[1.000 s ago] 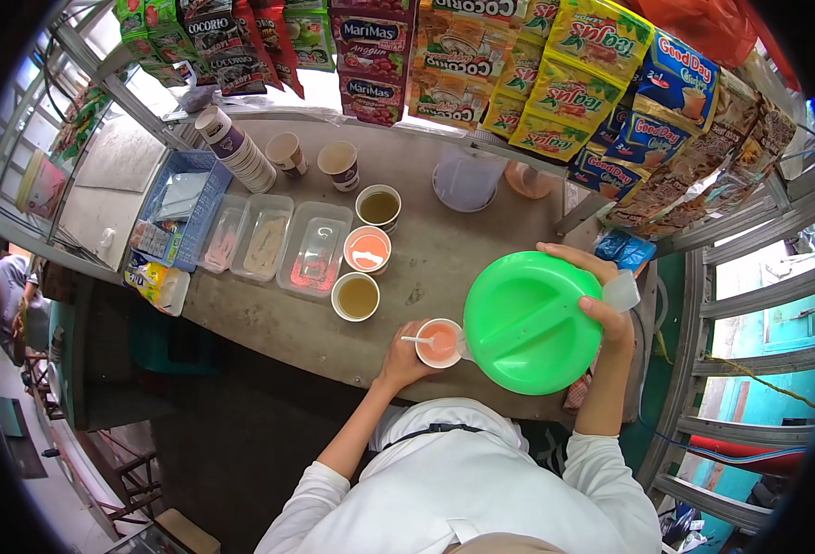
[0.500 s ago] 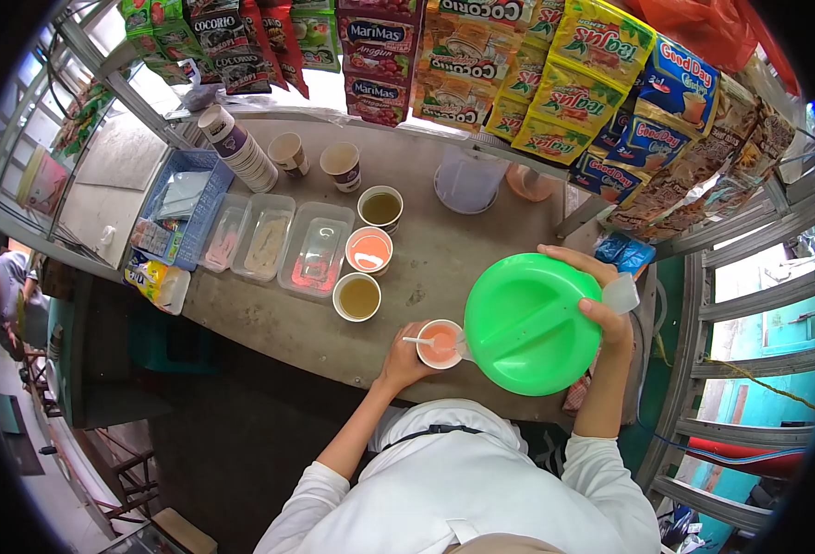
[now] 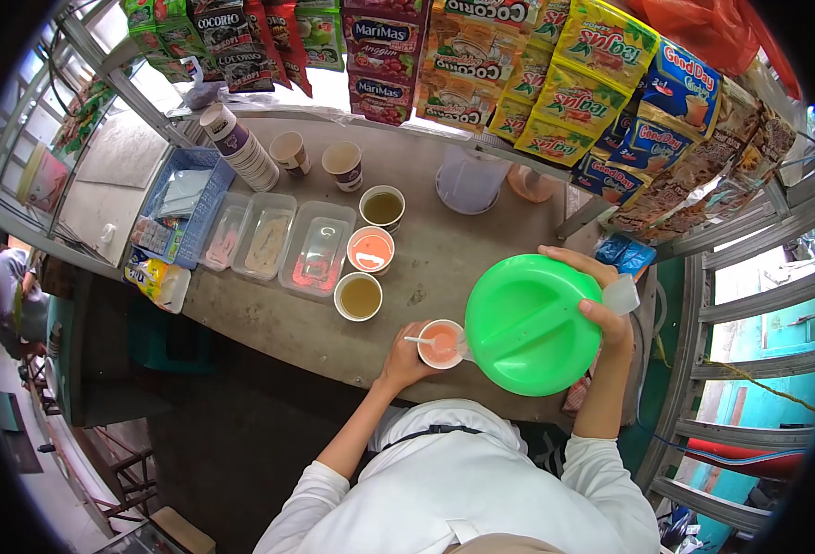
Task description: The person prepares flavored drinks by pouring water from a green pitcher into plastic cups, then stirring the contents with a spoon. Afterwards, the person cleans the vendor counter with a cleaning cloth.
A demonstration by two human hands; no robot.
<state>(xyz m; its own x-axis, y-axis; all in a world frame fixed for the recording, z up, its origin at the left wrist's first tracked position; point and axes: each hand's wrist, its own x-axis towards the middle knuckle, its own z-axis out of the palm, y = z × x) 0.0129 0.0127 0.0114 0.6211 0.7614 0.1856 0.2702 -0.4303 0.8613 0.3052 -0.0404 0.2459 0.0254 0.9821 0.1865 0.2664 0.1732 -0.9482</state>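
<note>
Near the front edge of the table, my left hand (image 3: 405, 358) is wrapped round a paper cup (image 3: 440, 344) of pinkish-orange drink with a white spoon in it. My right hand (image 3: 606, 300) grips a pitcher with a round green lid (image 3: 534, 325), tilted so that its spout side meets the cup's right rim. Its clear handle sticks out beyond my fingers. Up and left of the held cup stand a cup of yellowish liquid (image 3: 358, 296), a cup of orange drink (image 3: 370, 250) and a cup of darker greenish liquid (image 3: 381, 209).
Three clear plastic containers, one of them pink-bottomed (image 3: 318, 248), stand left of the cups. Behind are a leaning cup stack (image 3: 238, 148), two more cups, a blue basket (image 3: 183, 194) and a translucent tub (image 3: 469, 181). Sachet strips (image 3: 578, 83) hang above. A person (image 3: 10, 300) is at far left.
Both hands, the cup and the pitcher have hardly moved. The view has shifted very slightly. The person at far left has changed posture.
</note>
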